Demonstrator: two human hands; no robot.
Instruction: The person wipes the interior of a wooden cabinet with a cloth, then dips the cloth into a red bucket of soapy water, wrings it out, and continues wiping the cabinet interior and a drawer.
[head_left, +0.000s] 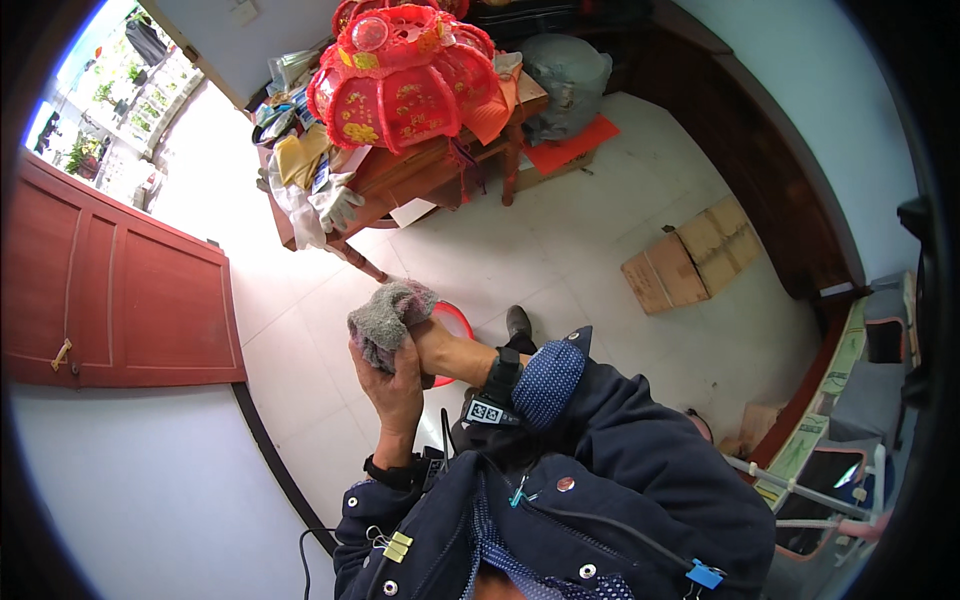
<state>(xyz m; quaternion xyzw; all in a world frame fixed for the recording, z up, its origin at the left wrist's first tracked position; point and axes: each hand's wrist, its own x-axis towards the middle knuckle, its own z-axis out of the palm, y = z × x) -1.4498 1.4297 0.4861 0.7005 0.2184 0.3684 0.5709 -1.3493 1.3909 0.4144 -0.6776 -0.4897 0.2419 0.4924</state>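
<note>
A crumpled grey cloth with pinkish patches (386, 321) is bunched between my two hands, in front of my body. My left hand (390, 379) grips it from below and the near side, with the thumb raised along it. My right hand (431, 341) reaches across from the right and is closed on the cloth, its fingers mostly hidden by the fabric. Beneath the right hand and forearm, a red-rimmed basin (466, 319) shows in part on the floor.
A wooden table (382, 187) ahead carries red lanterns (405, 90), white work gloves (335, 204) and plastic bags. A cardboard box (690, 259) lies on the tiled floor to the right. A red wooden door (142, 277) is at the left. Shelving (817, 427) stands at the lower right.
</note>
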